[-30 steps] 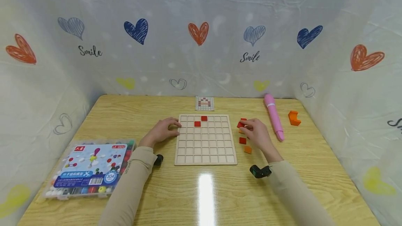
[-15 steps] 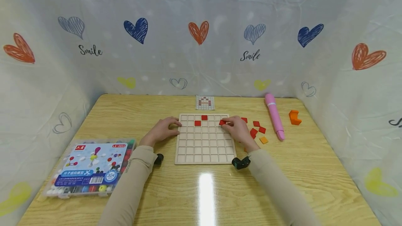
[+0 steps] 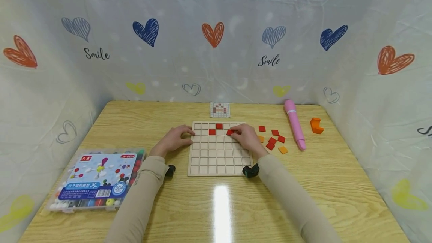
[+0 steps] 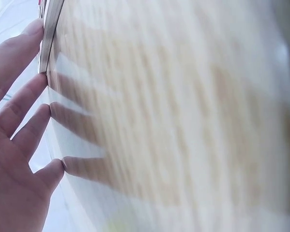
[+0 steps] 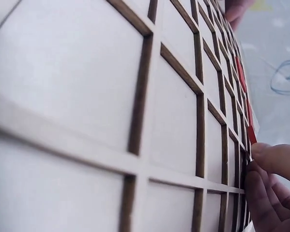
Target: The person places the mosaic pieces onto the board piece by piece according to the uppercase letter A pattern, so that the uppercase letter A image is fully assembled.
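Note:
A square wooden grid board (image 3: 221,160) lies on the table with two red square tiles in it, one in the top row (image 3: 219,126), the other one row lower to the left (image 3: 212,132). My right hand (image 3: 248,137) pinches a third red tile (image 3: 230,132) between thumb and fingertips, over the second row on the right. In the right wrist view that tile (image 5: 251,134) stands out from the fingertips at the board. My left hand (image 3: 173,138) rests at the board's left edge, thumb and index finger touching its side (image 4: 50,38), other fingertips on the table.
Several loose red tiles (image 3: 262,129) and orange tiles (image 3: 282,149) lie right of the board. Behind it is a small pattern card (image 3: 220,110). Farther right are a pink pen-shaped stick (image 3: 294,125) and an orange bracket-like piece (image 3: 316,126). A molecule-model box (image 3: 98,179) stands at left.
My right hand has carried a red tile leftward from the loose pile onto the board's second row. The left hand has stayed at the board's edge.

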### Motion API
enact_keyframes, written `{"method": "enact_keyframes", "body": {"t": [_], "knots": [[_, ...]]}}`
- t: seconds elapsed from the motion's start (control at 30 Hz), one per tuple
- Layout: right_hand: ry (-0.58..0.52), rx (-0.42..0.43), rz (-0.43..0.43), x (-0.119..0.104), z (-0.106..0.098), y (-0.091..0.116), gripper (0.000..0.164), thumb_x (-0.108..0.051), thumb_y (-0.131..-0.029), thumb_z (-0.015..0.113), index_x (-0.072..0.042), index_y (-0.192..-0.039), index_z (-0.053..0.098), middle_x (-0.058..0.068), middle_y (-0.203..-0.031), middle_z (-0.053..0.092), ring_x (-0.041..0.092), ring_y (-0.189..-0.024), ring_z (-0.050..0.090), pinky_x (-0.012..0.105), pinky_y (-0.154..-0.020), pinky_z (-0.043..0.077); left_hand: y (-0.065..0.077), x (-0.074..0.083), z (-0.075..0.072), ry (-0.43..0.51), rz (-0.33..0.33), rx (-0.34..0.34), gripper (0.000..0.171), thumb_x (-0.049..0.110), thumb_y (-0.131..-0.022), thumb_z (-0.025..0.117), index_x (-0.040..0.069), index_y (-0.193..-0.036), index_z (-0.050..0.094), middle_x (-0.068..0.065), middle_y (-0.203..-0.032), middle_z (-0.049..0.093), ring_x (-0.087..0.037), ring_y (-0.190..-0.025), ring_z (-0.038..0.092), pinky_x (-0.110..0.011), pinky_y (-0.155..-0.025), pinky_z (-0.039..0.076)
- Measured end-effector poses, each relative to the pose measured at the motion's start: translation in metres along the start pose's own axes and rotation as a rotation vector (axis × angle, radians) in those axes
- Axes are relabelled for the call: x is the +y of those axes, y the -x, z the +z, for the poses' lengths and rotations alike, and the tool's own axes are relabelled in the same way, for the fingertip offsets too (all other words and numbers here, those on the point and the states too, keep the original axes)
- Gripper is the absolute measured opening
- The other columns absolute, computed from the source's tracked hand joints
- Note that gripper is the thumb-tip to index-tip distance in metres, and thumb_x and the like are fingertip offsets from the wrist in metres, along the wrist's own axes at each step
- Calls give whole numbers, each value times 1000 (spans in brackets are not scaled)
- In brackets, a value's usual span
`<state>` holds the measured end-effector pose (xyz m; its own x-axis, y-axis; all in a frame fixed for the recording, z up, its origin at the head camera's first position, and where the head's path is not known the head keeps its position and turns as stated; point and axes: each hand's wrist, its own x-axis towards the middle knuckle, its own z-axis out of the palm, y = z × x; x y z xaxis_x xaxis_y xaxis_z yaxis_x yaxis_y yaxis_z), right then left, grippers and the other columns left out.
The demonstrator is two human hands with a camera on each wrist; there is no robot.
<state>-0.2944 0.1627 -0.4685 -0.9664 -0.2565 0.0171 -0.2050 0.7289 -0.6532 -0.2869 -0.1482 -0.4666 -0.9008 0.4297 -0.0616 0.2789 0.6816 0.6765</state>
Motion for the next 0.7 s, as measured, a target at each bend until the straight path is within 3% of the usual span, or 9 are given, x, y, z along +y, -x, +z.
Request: {"method": "enact_keyframes", "body": {"t": [0.33, 0.7], "knots": [[114, -34, -109, -1, 2, -9, 30, -12, -94, 66, -6, -123, 68, 13, -117, 64, 28, -107, 57, 42, -96, 48, 0, 1, 1, 3, 1, -2, 31, 17, -93, 68, 8, -122, 66, -19, -147, 44, -40, -142, 29, -61, -117, 3], [118, -71, -122, -7, 1, -13, 26, -10, -95, 64, -6, -120, 70, 12, -112, 62, 26, -103, 58, 40, -91, 51, -1, -2, 0, -16, -1, 5, 30, 19, -93, 69, 9, -121, 66, -19, -147, 44, -40, -141, 30, -61, -117, 4]]}}
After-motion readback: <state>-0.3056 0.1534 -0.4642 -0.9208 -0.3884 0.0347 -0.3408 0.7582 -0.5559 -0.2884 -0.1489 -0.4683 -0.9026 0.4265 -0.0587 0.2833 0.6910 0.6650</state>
